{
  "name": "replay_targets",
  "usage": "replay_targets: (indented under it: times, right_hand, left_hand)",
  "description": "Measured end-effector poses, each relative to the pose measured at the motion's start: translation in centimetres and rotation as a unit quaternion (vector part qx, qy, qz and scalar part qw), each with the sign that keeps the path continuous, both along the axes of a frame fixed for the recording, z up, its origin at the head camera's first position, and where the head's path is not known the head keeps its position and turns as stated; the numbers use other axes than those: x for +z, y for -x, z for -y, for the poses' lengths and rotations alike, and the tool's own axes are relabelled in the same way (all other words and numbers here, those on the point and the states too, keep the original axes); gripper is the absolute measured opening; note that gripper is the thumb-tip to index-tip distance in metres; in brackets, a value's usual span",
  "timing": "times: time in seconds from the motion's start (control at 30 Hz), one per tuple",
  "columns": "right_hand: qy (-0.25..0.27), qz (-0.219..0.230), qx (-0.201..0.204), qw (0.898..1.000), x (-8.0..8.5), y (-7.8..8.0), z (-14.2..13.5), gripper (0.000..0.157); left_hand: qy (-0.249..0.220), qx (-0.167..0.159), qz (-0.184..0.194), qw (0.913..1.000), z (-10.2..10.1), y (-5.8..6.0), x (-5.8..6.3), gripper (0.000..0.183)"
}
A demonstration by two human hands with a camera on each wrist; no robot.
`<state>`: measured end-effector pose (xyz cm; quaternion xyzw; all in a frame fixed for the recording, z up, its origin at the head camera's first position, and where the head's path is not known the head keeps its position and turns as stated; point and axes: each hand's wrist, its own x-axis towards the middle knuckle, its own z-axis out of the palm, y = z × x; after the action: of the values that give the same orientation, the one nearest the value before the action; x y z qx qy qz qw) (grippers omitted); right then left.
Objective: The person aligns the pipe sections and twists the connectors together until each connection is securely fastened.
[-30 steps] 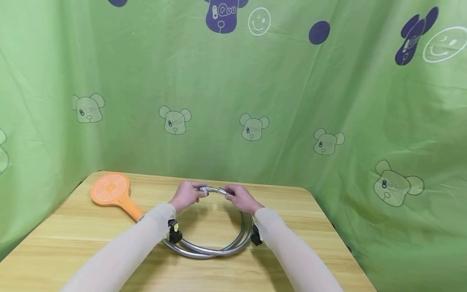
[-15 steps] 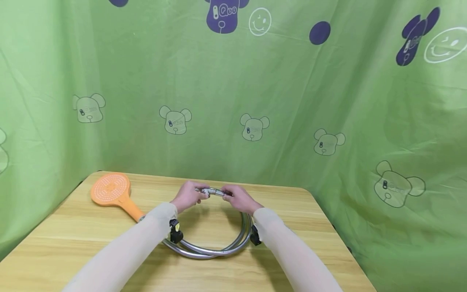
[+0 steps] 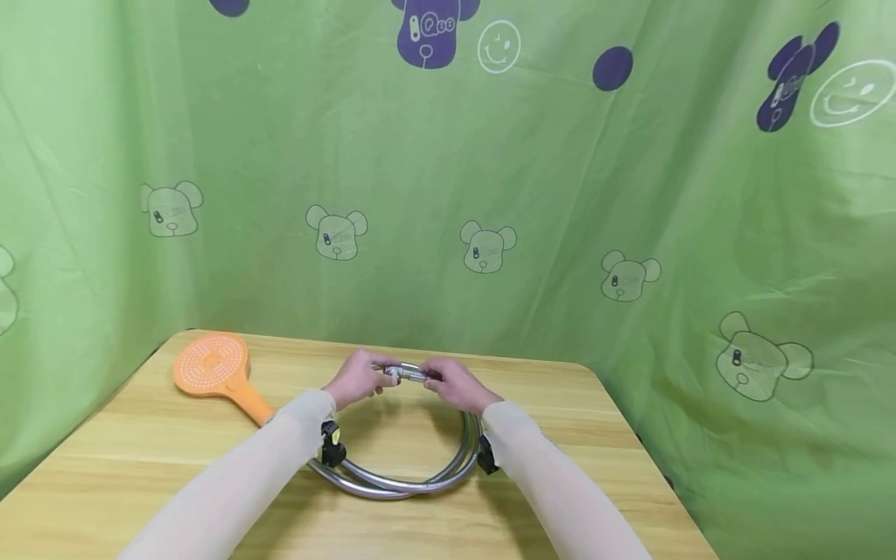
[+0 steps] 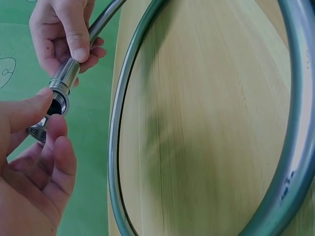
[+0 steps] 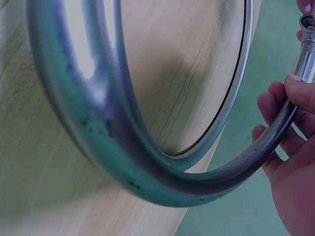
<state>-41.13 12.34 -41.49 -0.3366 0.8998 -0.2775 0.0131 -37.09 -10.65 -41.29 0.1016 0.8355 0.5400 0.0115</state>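
Observation:
My left hand (image 3: 358, 379) pinches a small chrome fitting (image 3: 394, 374) with round threaded openings between thumb and fingers. My right hand (image 3: 455, 383) grips the end of a silver shower hose (image 5: 219, 183), with the thumb on its metal end sleeve (image 4: 67, 73). In the left wrist view the sleeve meets the fitting's threaded side, the two in line. Both are held up above the table's far part. The rest of the hose lies in loops below my hands. To the left lies an orange shower head (image 3: 211, 364), its handle end partly hidden by my left sleeve.
The wooden table (image 3: 560, 435) carries the hose and shower head. A green curtain (image 3: 420, 295) with printed bear faces hangs close behind the table and along both sides. A small black camera (image 3: 332, 445) sits on my left wrist.
One second ago the hose end and the fitting stood apart at a slight angle, a thin piece showing between them. Now they meet in line, my right hand shifted slightly left.

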Motion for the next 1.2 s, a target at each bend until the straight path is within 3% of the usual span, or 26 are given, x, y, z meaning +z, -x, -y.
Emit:
replay_targets:
  times: [0.47, 0.9, 1.2]
  right_hand:
    - [0.000, 0.013, 0.008, 1.000, 0.2, -0.3, 0.6, 0.019]
    - [-0.037, -0.046, -0.004, 0.998, 0.3, -0.2, 1.0, 0.020]
    - [0.012, -0.001, -0.001, 1.000, -0.1, -0.1, 0.9, 0.017]
  left_hand:
    - [0.012, -0.020, -0.007, 0.9997, 0.7, 0.2, 0.2, 0.039]
    - [0.023, -0.015, -0.018, 0.9995, 0.9, 0.6, 0.2, 0.037]
    - [0.025, -0.018, -0.021, 0.9993, 0.8, 0.6, 0.3, 0.038]
